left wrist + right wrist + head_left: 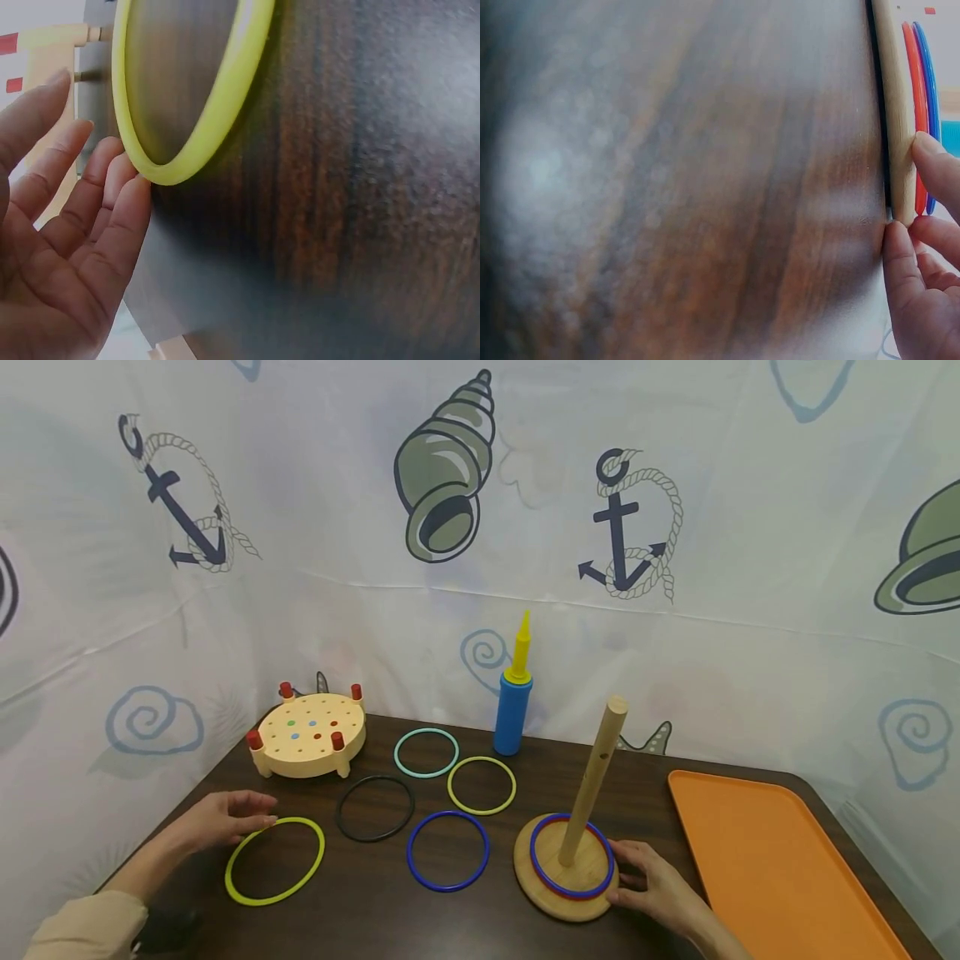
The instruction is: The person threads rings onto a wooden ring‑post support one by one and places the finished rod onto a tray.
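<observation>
My left hand (221,818) is at the left with its fingers loosely extended, the fingertips right at the far left edge of a yellow ring (320,860). In the left wrist view the palm (56,277) faces the ring (202,135), whose rim meets the fingertips. My right hand (656,889) holds the right edge of a round wooden base with an upright peg (596,768), thumb and fingers at its rim (901,135). Around the peg lie a blue ring (534,852) and, under it, a red ring (915,112).
Between the hands lie a blue ring (412,852), a black ring (339,814), a lime ring (513,785) and a turquoise ring (397,756). Behind stand a cream pegged board (315,731) and a blue-yellow hand pump (513,714). An orange tray (780,860) lies right.
</observation>
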`<state>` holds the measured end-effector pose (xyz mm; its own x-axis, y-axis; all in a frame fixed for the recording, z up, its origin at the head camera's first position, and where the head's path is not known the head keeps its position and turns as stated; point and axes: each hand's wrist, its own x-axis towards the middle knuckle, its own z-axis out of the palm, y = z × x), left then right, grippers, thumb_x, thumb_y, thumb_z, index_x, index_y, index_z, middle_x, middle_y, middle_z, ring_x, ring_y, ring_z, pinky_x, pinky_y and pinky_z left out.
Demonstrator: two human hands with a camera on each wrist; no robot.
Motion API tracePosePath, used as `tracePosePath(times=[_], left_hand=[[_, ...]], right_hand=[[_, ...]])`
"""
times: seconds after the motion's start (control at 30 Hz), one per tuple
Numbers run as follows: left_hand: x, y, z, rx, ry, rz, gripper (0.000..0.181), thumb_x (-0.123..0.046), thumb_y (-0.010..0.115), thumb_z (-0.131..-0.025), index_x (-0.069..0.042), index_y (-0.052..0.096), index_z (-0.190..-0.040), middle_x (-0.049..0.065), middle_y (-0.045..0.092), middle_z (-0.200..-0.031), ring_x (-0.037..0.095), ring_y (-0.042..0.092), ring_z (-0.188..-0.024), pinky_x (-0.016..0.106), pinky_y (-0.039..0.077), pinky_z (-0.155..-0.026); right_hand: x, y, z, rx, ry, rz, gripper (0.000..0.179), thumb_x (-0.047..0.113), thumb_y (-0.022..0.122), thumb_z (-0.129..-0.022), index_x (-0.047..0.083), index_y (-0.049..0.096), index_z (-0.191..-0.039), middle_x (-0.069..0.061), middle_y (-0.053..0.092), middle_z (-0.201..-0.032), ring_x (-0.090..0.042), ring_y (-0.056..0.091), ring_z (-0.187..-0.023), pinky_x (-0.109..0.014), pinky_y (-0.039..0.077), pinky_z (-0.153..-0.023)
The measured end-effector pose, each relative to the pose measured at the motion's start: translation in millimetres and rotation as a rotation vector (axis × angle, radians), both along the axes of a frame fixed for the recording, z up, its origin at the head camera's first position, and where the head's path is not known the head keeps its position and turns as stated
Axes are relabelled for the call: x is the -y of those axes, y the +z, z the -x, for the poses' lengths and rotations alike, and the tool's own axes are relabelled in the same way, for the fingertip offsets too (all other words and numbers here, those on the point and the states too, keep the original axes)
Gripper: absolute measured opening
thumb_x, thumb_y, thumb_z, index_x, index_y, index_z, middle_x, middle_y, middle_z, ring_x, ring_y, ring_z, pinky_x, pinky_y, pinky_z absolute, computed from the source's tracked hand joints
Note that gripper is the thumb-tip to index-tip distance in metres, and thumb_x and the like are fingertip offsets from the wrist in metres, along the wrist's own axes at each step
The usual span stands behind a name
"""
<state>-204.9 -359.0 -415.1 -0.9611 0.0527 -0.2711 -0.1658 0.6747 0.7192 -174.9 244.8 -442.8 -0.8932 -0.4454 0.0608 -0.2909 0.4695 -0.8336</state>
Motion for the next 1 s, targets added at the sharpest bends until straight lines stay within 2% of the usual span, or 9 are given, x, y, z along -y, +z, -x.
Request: tracePosePath(times=[0.17,0.4,0.57,0.77,1.0], left_hand=[[-0.1,-3.6,-1.0,-0.015,-0.011,0.003,0.054,-0.024,0.073,-0.083,0.010,0.053,-0.120,0.014,0.066,-0.103,0.016,0.058,-0.084,0.031,0.051,-0.067],[-1.2,-7.5,-2.5,-0.059,-0.034,0.038,0.040,-0.009,0.071,-0.081,0.010,0.058,-0.114,0.016,0.066,-0.100,0.018,0.060,-0.082,0.030,0.052,-0.066],[-4.4,-9.3,-2.5,-0.073,-0.016,0.087,0.028,-0.001,0.070,-0.079,0.006,0.063,-0.105,0.008,0.066,-0.090,0.016,0.059,-0.078,0.029,0.052,-0.064],[-7.8,-9.0,-2.2,-0.090,0.003,0.176,0.017,0.000,0.070,-0.078,0.000,0.067,-0.094,0.001,0.063,-0.078,0.014,0.055,-0.070,0.028,0.049,-0.059],[-7.1,-6.6,-6.3,-0.055,-0.015,0.184,0.012,-0.005,0.069,-0.080,-0.001,0.068,-0.092,0.000,0.063,-0.077,0.013,0.055,-0.068,0.029,0.051,-0.059]], right_hand=[[0.2,0.0,0.1,0.001,0.000,0.000,0.071,0.016,0.075,-0.079,-0.014,0.041,-0.132,-0.033,0.040,-0.125,-0.051,0.043,-0.115,-0.032,0.053,-0.087],[0.3,-0.8,-0.4,-0.001,-0.001,0.004,0.069,0.015,0.075,-0.079,-0.014,0.041,-0.133,-0.033,0.040,-0.125,-0.051,0.042,-0.115,-0.034,0.052,-0.087],[-0.5,-1.1,-0.3,0.007,0.000,0.005,0.069,0.014,0.075,-0.079,-0.014,0.041,-0.133,-0.032,0.041,-0.126,-0.051,0.042,-0.116,-0.034,0.052,-0.088],[-2.1,-1.0,0.4,0.006,0.007,0.009,0.070,0.015,0.075,-0.079,-0.014,0.040,-0.133,-0.033,0.040,-0.126,-0.051,0.042,-0.116,-0.034,0.052,-0.088],[-2.2,0.2,1.1,0.008,0.014,0.005,0.072,0.018,0.075,-0.079,-0.014,0.040,-0.133,-0.032,0.040,-0.126,-0.052,0.042,-0.116,-0.034,0.052,-0.088]])
